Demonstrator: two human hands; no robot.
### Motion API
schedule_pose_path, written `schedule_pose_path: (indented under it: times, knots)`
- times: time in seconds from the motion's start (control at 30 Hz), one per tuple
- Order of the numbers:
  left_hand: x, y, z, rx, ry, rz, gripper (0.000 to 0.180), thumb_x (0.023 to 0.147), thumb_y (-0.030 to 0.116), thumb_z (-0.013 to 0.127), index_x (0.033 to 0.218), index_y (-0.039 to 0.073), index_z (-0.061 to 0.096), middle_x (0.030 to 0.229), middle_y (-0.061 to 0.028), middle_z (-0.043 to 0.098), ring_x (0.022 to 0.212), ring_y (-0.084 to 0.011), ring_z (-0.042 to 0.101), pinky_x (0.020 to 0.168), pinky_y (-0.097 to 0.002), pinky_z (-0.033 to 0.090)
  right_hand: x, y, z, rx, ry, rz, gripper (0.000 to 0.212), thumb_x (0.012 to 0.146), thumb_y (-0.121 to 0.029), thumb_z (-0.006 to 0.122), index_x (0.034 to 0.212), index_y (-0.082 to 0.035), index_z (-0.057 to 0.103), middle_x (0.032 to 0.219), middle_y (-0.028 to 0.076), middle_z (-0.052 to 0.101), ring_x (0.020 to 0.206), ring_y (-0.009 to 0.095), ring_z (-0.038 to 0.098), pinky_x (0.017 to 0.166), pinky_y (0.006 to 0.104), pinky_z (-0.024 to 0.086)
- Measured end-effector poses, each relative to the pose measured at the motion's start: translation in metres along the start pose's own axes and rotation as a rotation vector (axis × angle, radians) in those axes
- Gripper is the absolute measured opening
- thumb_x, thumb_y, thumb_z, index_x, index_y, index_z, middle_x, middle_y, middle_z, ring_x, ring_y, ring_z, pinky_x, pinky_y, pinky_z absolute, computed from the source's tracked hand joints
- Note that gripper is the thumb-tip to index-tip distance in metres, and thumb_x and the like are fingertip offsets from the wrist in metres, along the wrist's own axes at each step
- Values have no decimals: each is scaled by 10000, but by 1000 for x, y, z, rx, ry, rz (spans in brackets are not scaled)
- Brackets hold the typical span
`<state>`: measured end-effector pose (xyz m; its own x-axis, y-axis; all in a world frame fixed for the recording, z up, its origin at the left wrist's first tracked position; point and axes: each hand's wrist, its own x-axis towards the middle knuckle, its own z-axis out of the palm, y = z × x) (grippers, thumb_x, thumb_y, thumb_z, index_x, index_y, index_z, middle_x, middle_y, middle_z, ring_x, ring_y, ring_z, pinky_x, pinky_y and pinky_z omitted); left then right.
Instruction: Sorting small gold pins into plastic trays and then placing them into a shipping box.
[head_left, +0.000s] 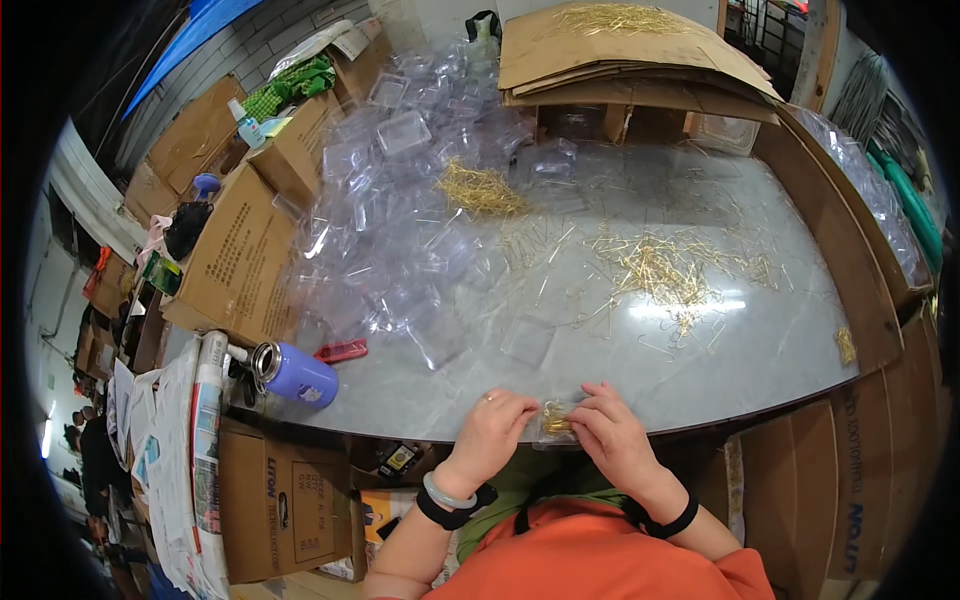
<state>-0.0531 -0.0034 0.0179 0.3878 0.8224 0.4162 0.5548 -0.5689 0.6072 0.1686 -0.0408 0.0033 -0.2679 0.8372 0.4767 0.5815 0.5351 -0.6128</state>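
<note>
At the near edge of the table, a small clear plastic box (546,436) sits between my hands with a bundle of gold wire hooks (556,418) in it. My left hand (492,432) pinches the box's left side, thumb and fingers together. On the other side, the curled fingers of my right hand (612,432) close on the box's right side, beside the ends of the hooks. Just beyond lies a flat clear plastic piece (528,340). A loose spread of gold wire hooks (660,270) covers the middle right of the table.
A big heap of clear plastic boxes (400,230) fills the left, with a gold hook pile (480,188) beside it. A purple bottle (295,374) and a red tool (342,350) lie at the near left. Cardboard (620,60) rises at the back; a cardboard wall (830,240) borders the right.
</note>
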Motion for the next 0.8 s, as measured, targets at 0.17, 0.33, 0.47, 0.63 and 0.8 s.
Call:
schedule_pose_path:
  times: [0.17, 0.33, 0.47, 0.63, 0.8]
  knots:
    - [9, 22, -17, 111, -7, 42, 105, 807, 1, 731, 905, 29, 707, 885, -105, 683, 856, -330, 607, 799, -427, 489, 2, 1, -2, 9, -13, -8, 203, 877, 8, 709, 1070, -37, 666, 1081, 122, 627, 1216, 377, 609, 1110, 537, 463]
    - [-2, 26, 13, 68, 46, 8, 194, 811, -21, 704, 1000, 19, 724, 1003, -113, 681, 956, -335, 590, 850, -426, 486, 3, -1, 1, 77, 54, 36, 263, 909, 21, 661, 1165, -30, 636, 1141, 161, 636, 1220, 407, 598, 1108, 534, 456]
    - [-11, 27, 23, 36, 19, -9, 342, 878, 26, 662, 1217, -10, 669, 1213, -159, 636, 1093, -370, 552, 957, -448, 468, -3, 0, -5, 205, 140, 148, 317, 940, 28, 615, 1254, -16, 603, 1227, 198, 626, 1262, 442, 571, 1121, 517, 437]
    - [-17, 31, 26, 95, -34, 82, 492, 942, 126, 632, 1397, -41, 548, 1415, -209, 548, 1294, -412, 487, 1100, -462, 407, -19, 1, -18, 50, 152, 129, 366, 941, -36, 643, 1302, -15, 593, 1313, 187, 621, 1337, 443, 522, 1141, 553, 389]
    - [-18, 24, 39, 175, -97, 66, 538, 949, 196, 663, 1400, -65, 530, 1447, -216, 519, 1401, -426, 422, 1146, -488, 379, -19, -10, -21, -226, -12, 19, 433, 904, -119, 708, 1313, -30, 596, 1353, 160, 614, 1364, 427, 491, 1146, 588, 359]
